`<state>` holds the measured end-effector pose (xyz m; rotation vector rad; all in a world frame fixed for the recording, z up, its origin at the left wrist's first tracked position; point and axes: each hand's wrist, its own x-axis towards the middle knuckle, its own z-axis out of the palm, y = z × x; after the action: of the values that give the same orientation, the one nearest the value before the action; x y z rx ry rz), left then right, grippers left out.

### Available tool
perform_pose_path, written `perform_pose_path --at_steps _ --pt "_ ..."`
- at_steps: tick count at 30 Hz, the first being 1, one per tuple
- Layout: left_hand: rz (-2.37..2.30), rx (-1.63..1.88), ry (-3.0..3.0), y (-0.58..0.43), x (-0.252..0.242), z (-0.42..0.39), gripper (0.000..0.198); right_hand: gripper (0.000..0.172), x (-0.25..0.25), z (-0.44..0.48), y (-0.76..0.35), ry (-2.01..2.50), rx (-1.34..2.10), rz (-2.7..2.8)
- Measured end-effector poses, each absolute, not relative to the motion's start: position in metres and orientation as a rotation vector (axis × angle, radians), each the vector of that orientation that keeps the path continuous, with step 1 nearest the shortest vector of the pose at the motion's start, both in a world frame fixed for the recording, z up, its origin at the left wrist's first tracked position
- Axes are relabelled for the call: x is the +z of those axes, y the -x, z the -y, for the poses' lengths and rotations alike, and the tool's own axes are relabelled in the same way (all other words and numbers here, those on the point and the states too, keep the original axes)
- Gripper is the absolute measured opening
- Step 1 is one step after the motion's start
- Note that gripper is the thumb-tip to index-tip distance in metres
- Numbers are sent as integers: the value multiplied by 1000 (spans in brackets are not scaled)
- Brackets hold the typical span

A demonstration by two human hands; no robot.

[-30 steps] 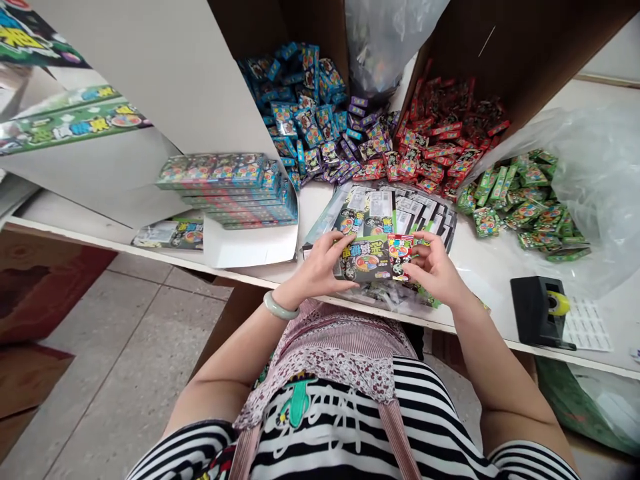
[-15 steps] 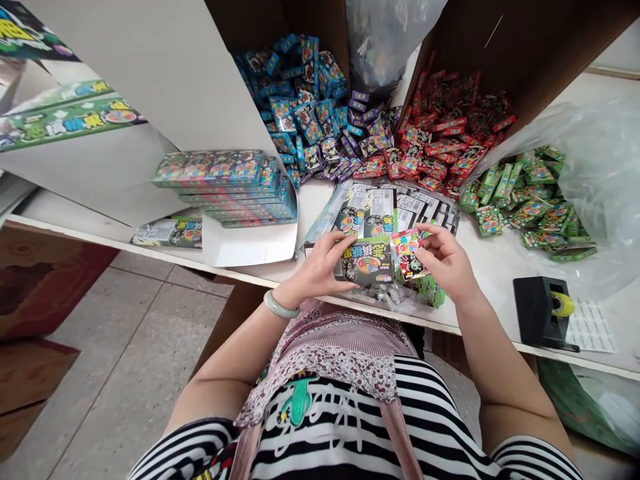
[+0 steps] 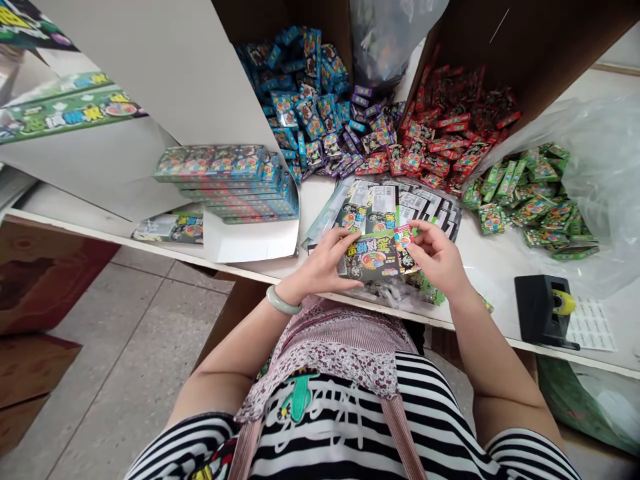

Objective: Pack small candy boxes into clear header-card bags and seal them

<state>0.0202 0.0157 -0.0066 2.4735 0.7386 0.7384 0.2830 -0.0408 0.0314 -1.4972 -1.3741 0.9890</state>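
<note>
My left hand is closed on a dark candy sleeve with green edging and colourful lettering, gripping its left end. At the sleeve's right end my right hand pinches a small red candy box, whose left part is hidden in or behind the sleeve. Under both hands lie flat printed packages with white barcode labels, spread over the table edge. Some clear plastic wrapping shows just below the sleeve.
Piles of blue packets, purple packets, red packets and green packets lie at the back. Stacked multi-packs stand left in a white carton. A black tape dispenser sits right, beside a label sheet.
The red candy box has moved left with my right hand, and less of it shows beyond the sleeve's right end. My left hand still grips the sleeve.
</note>
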Motion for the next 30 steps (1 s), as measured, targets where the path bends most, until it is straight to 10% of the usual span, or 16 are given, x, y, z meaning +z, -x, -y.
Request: perform_pose_path --at_steps 8,15,30 --pt "-921 815 -2403 -24 -11 -13 103 30 20 36 -258 1461 510 1543" --pt "-953 813 -2346 -14 -22 -19 103 48 8 21 -263 1386 929 1624" --pt "-1031 929 -2121 21 -14 -17 111 38 -1 -285 -277 2034 24 1903"
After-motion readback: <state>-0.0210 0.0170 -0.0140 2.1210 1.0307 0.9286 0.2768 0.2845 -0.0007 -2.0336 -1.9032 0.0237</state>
